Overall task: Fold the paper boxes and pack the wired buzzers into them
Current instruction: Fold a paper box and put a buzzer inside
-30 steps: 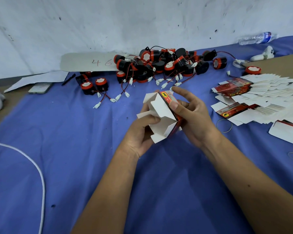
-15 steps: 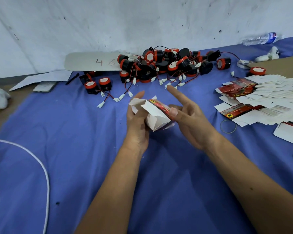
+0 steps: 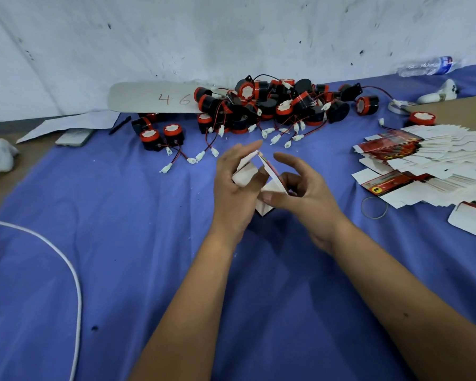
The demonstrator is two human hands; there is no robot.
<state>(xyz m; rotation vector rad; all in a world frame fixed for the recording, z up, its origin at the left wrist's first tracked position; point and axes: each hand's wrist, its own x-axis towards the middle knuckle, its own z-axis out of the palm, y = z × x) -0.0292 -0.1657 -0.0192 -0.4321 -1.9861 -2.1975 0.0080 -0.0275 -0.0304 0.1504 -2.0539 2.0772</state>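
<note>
Above the middle of the blue counter the left hand and right hand each pinch the half-folded paper box, light, easily creased card best held by its folded edges, still empty, buzzers heaped near the far edge.

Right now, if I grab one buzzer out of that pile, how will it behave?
Probably drags neighbours along: the buzzer pile has red-black leads crossing each other. The round bodies look apt to roll on their sides. The leads look floppy, so the white connectors would likely dangle.
</note>
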